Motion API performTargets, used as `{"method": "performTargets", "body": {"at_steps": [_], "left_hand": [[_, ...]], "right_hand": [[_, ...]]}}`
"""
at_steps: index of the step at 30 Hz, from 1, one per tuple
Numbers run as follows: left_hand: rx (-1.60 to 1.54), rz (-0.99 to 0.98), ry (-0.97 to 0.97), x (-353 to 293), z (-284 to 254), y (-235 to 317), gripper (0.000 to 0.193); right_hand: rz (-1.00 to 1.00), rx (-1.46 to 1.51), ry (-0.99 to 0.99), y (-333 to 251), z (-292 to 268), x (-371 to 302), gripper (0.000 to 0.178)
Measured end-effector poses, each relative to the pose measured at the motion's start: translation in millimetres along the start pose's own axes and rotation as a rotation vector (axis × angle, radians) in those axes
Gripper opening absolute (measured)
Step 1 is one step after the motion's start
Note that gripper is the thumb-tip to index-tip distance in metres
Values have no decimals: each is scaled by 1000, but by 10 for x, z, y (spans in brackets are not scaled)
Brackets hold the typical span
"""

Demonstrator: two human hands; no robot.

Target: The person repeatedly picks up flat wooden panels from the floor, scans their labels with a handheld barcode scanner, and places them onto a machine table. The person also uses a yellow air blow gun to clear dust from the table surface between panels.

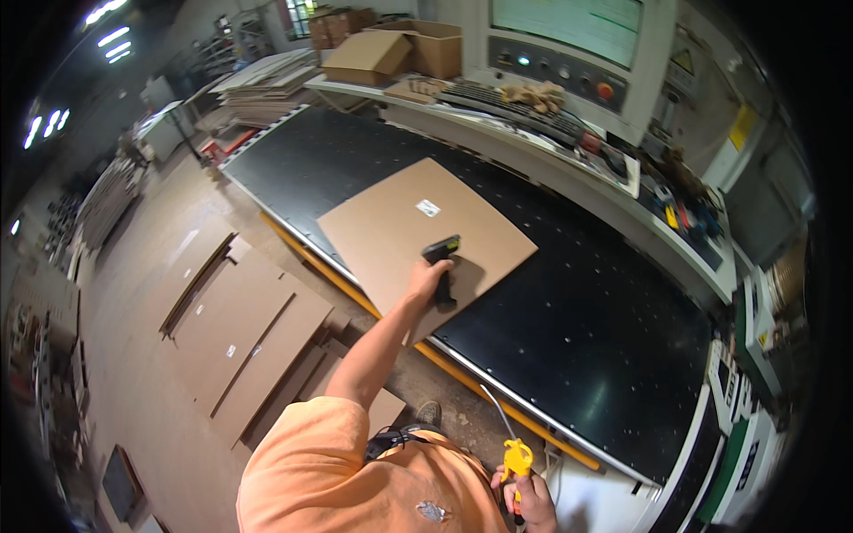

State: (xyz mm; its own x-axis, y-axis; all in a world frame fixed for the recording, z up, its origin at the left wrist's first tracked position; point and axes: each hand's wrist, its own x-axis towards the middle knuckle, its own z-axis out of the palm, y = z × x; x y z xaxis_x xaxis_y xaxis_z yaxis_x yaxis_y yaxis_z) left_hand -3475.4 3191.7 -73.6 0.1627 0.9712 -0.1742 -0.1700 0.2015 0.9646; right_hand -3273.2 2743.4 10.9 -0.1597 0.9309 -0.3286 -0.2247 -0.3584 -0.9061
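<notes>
- Over the brown square panel (378, 235), my left hand (427, 279) is closed around the grip of a black handheld scanner (440, 251), its fingers wrapped on and its head turned toward my upper right. I cannot tell whether the scanner's base touches the panel.
- On the black table (586, 364) the panel lies flat and askew, one corner jutting past the near edge toward me. A small white label (427, 208) sits on it, beyond the scanner and a little to its left.
- Down by my right side, my right hand (536, 505) is curled shut around a yellow air gun (517, 457); its thin bent nozzle points up and leftward, near the table's yellow rail (462, 377).
- To my left, more brown panels (253, 333) lie overlapping on the floor, a few with white labels.
- Across the table, a pale ledge (653, 222) carries a dark keyboard (480, 98), a pair of tan gloves (538, 96) and some tools (684, 216). An open cardboard box (369, 55) stands at the ledge's left end.
- Above the keyboard I see a control panel (564, 80) with a red button and a green light, under a lit screen (573, 27).
</notes>
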Motion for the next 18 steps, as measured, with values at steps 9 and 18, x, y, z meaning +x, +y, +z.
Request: {"method": "performTargets", "body": {"at_steps": [9,18], "left_hand": [[63,33,55,22,-7,-34,29],[199,110,116,212,-89,-252,35]], "right_hand": [[41,-37,117,-39,102,247,63],[61,-36,80,27,129,277,57]]}}
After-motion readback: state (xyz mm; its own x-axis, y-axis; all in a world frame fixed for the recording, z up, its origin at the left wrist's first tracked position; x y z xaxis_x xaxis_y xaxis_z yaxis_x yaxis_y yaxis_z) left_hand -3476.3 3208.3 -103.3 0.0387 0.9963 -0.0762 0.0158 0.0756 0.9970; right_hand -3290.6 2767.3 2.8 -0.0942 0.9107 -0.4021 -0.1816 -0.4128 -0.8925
